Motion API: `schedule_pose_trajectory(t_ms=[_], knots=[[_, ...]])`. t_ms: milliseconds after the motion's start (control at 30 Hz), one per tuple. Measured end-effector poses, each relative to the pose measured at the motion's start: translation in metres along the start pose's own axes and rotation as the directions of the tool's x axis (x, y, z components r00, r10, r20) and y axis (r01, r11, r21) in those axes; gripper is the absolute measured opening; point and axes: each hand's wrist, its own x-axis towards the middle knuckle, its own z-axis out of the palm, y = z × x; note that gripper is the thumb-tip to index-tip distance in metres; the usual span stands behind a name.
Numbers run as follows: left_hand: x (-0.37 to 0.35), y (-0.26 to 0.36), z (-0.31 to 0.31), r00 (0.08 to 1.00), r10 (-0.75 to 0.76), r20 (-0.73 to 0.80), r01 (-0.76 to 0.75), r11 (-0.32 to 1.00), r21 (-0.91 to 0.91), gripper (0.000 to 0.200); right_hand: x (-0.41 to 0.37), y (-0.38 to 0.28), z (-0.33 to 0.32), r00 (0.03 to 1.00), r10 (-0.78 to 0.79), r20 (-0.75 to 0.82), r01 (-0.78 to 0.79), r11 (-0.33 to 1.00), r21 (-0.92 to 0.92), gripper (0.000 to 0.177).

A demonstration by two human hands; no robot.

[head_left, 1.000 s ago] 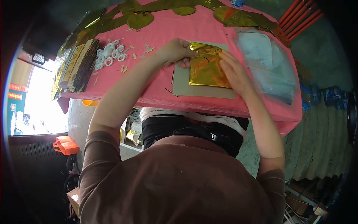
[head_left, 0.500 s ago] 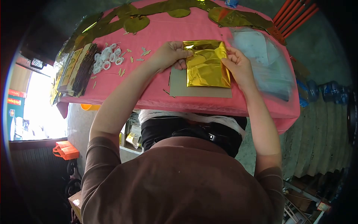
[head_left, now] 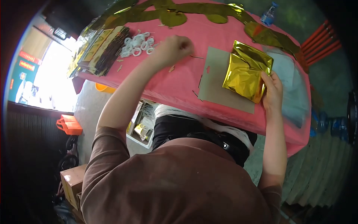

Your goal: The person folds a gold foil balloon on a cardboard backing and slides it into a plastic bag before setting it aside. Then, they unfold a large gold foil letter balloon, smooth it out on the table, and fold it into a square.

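A folded gold foil packet (head_left: 248, 71) sits tilted over the right part of a grey-brown cardboard sheet (head_left: 214, 87). My right hand (head_left: 273, 89) grips the packet's right edge, thumb on top. Over the table's middle, apart from the packet, my left hand (head_left: 175, 50) is blurred by motion; its fingers look bent, and whether they hold anything is hidden. White rings (head_left: 138, 46) lie heaped just left of that hand. Small tan pieces (head_left: 172, 68) are scattered beneath and beside it.
Pink cloth covers the table (head_left: 167, 87). A stack of gold-and-brown packets (head_left: 106, 48) stands at left, clear plastic sheets (head_left: 294, 89) lie at right. Gold foil strips (head_left: 173, 16) run along the far edge near a plastic bottle (head_left: 268, 15). Beneath, an open box (head_left: 140, 125) holds scraps.
My left hand has let go of the gold foil packet and moved left toward the white rings. My right hand keeps its hold; the packet is now more tilted. The camera view has turned.
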Motion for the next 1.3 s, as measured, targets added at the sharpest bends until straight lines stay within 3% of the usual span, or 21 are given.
schedule_pose_trajectory(t_ms=[33,100,233,467,533,567,633,667,733,800,867,967,1067,1100,1167,1300], knots=[[-0.004,-0.008,-0.016,0.996,-0.049,-0.071,0.065,0.966,0.252,0.018,-0.001,-0.003,0.003,0.999,-0.014,-0.03,0.014,1.0,0.014,0.012],[-0.012,-0.033,-0.04,0.978,-0.049,-0.202,0.152,0.829,0.538,0.021,0.0,-0.002,0.003,0.997,-0.039,-0.062,0.041,0.999,0.035,0.011],[-0.031,-0.046,-0.057,0.964,-0.2,-0.178,0.267,0.728,0.632,0.021,0.0,-0.004,0.001,0.992,-0.082,-0.095,0.088,0.994,0.066,0.011],[-0.031,-0.066,-0.056,0.971,-0.205,-0.123,0.238,0.767,0.596,0.019,0.002,-0.004,-0.004,0.982,-0.111,-0.153,0.129,0.985,0.115,0.011],[-0.027,-0.058,-0.058,0.955,-0.155,-0.253,0.278,0.766,0.58,0.018,0.005,0.001,-0.011,0.974,-0.149,-0.17,0.17,0.979,0.116,0.012],[-0.023,-0.045,-0.055,0.961,-0.144,-0.236,0.257,0.778,0.573,0.018,0.006,0.001,-0.014,0.97,-0.184,-0.161,0.206,0.97,0.13,0.012],[-0.024,-0.018,-0.057,0.95,0.002,-0.314,0.137,0.898,0.419,0.02,0.005,-0.002,-0.014,0.963,-0.179,-0.2,0.209,0.967,0.145,0.011],[-0.024,-0.004,-0.05,0.952,0.005,-0.306,0.129,0.9,0.415,0.02,0.005,-0.004,-0.012,0.961,-0.17,-0.22,0.21,0.962,0.175,0.011],[-0.021,0.029,-0.021,0.965,0.13,-0.228,-0.101,0.986,0.133,0.022,0.005,-0.006,-0.011,0.949,-0.182,-0.256,0.23,0.958,0.172,0.01],[-0.018,0.052,0.01,0.976,0.21,-0.047,-0.21,0.978,0.013,0.02,0.006,-0.006,-0.013,0.945,-0.165,-0.283,0.227,0.953,0.202,0.01],[-0.01,0.06,0.044,0.934,0.355,0.025,-0.355,0.935,0.0,0.018,0.007,-0.005,-0.015,0.944,-0.167,-0.283,0.228,0.953,0.198,0.01],[0.005,0.059,0.081,0.915,0.387,0.112,-0.396,0.915,0.078,0.015,0.007,-0.003,-0.017,0.948,-0.173,-0.269,0.23,0.953,0.197,0.01],[0.007,0.054,0.083,0.887,0.452,0.093,-0.457,0.887,0.056,0.014,0.006,-0.005,-0.014,0.949,-0.179,-0.259,0.234,0.952,0.197,0.01],[0.006,0.051,0.079,0.887,0.452,0.099,-0.458,0.887,0.054,0.014,0.004,-0.006,-0.012,0.948,-0.18,-0.263,0.236,0.952,0.197,0.01],[0.001,0.056,0.058,0.958,0.254,0.137,-0.257,0.966,0.008,0.016,0.003,-0.007,-0.009,0.948,-0.173,-0.268,0.231,0.951,0.203,0.01],[-0.021,0.052,0.055,0.937,0.329,0.12,-0.341,0.934,0.102,0.019,0.003,-0.007,-0.008,0.956,-0.176,-0.236,0.226,0.952,0.205,0.013]])
